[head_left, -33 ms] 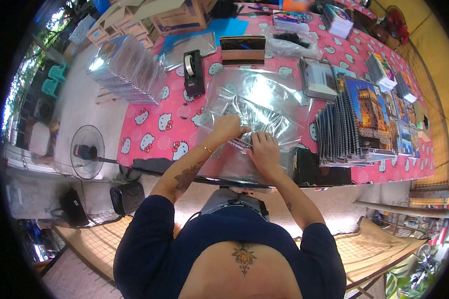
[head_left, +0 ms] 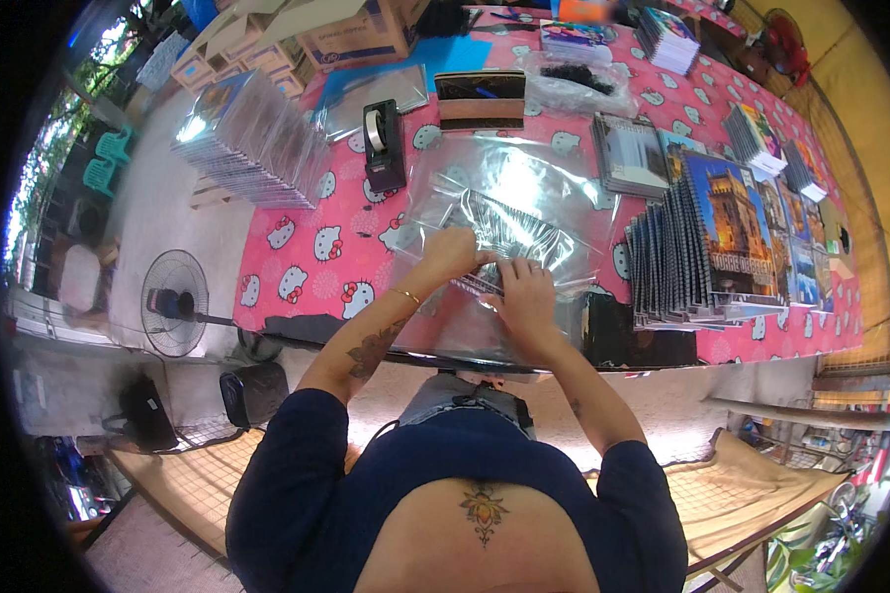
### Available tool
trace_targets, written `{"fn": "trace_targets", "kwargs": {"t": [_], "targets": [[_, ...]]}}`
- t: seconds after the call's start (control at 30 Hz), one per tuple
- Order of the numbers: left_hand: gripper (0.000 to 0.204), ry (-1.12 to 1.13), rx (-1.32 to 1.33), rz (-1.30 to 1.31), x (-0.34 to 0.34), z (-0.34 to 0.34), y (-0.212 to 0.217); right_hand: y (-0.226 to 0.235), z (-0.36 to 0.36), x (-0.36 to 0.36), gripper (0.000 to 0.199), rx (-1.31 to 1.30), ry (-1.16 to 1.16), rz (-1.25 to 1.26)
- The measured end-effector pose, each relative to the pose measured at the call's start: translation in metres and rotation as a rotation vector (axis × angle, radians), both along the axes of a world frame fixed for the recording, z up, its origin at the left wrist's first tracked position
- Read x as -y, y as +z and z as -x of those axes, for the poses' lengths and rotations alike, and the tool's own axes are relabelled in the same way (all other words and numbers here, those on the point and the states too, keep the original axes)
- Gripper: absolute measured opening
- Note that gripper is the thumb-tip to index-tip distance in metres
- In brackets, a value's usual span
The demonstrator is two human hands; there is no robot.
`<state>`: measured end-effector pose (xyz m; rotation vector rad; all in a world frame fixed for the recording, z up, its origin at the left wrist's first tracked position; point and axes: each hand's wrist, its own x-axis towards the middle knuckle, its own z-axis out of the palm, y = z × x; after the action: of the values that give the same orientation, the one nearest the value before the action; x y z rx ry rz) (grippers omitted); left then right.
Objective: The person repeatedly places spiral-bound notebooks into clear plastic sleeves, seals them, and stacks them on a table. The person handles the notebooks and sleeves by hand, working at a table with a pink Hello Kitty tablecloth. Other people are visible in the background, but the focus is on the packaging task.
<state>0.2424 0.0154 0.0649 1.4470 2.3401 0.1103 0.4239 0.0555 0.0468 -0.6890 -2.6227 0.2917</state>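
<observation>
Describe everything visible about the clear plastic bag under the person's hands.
The clear plastic bag is a thin, glossy transparent sleeve, wrinkled and throwing bright glare. It lies flat on the pink patterned tablecloth, spread between the black tape dispenser and the row of spiral notebooks. Through it shows a spiral-bound notebook, seemingly inside it, lying at a slant. The left hand and right hand both press on its near part, fingers at the notebook's edge. Whether the bag is sealed cannot be told.
</observation>
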Motion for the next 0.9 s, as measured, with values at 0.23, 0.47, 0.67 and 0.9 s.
{"fn": "trace_targets", "kwargs": {"t": [0.23, 0.47, 0.67, 0.9], "targets": [[0.046, -0.098, 0.009, -0.484, 0.055, -0.023, -0.008, -0.009, 0.022, -0.056, 0.052, 0.201, -0.015, 0.206], [0.042, -0.362, -0.121, -0.888, 0.074, -0.011, -0.023, 0.019, 0.03, -0.188, 0.066, 0.292, 0.027, 0.941], [0.042, 0.295, 1.016, -0.823, 0.051, 0.045, 0.005, 0.038, 0.009, -0.173, 0.078, 0.074, 0.098, 1.423], [0.033, 0.486, 0.26, -0.948, 0.027, 0.179, -0.032, 0.154, 0.019, -0.086, 0.033, -0.281, 0.444, -0.159]]}}
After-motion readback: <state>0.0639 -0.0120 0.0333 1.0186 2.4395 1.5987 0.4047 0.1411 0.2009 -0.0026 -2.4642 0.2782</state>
